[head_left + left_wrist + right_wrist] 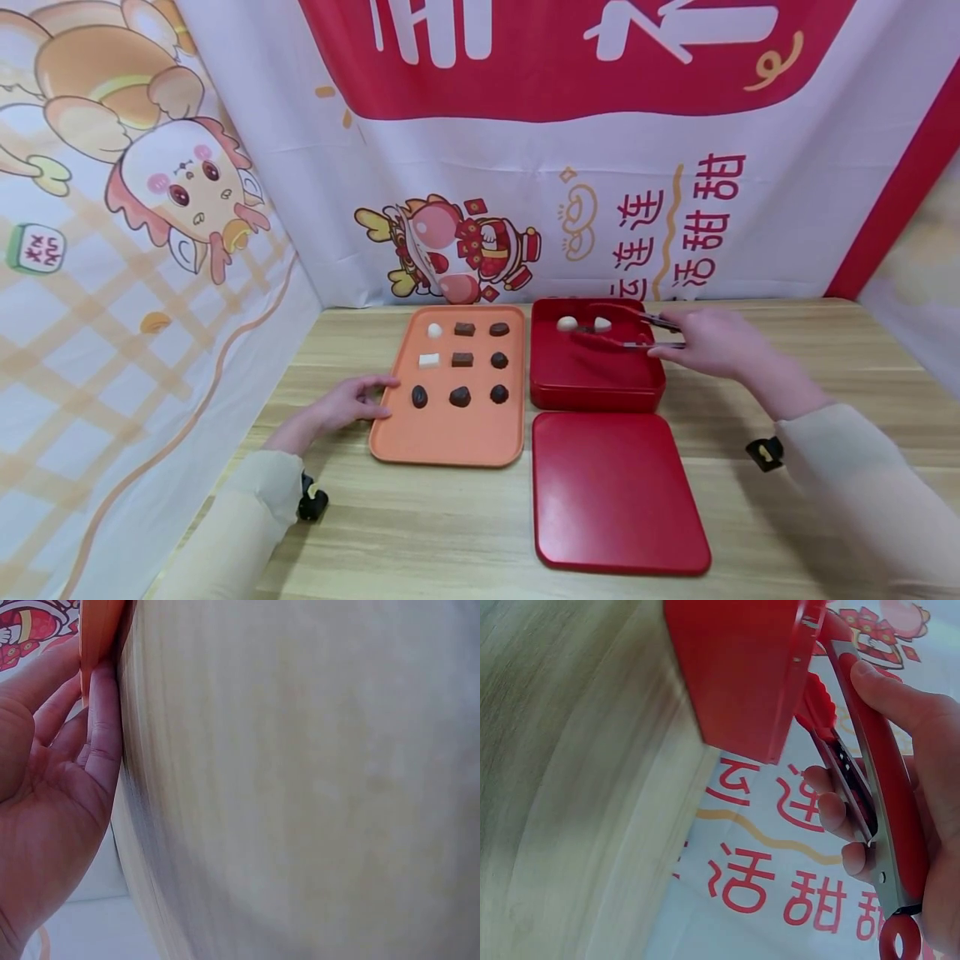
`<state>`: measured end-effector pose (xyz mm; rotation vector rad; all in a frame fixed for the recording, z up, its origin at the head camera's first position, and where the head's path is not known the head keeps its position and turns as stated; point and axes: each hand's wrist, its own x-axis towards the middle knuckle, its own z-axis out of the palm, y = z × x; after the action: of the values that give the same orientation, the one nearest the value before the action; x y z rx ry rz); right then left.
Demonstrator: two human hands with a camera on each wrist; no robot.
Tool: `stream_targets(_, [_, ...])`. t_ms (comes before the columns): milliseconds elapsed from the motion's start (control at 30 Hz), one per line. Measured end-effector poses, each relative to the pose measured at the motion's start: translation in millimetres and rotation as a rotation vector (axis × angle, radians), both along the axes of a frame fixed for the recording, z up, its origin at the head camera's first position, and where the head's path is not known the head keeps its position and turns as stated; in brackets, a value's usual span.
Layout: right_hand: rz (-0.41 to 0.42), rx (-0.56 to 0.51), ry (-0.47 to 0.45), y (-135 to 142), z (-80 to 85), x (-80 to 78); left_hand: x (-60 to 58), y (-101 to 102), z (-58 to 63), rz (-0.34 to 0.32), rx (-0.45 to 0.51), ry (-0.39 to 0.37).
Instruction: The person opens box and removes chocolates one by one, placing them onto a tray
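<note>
My right hand (712,340) holds a pair of red-tipped metal tongs (889,795), its thumb on one arm and the fingers round the other. Their spread tips reach into a red square box (596,396). Inside it sit a white chocolate (567,323) and another white chocolate (602,324), the latter between the tong arms; whether they touch it, I cannot tell. My left hand (348,404) touches the left edge of an orange tray (450,437) with nearly straight fingers. On the tray, several white and dark chocolates stand in rows, among them a white block (429,360).
A red lid (618,492) lies flat in front of the box, right of the tray. Behind the table (420,533) hangs a printed cloth (480,158), and another printed cloth (135,333) runs along the left side. The box walls stand higher than the tray rim.
</note>
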<state>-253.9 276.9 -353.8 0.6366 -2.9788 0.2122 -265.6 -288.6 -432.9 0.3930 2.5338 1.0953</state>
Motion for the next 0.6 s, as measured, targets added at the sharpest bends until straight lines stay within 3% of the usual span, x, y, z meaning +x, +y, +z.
stream_targets(600, [0.021, 0.054, -0.046, -10.2, -5.5, -10.0, 0.9, 0.1, 0.8, 0.013, -0.023, 0.0])
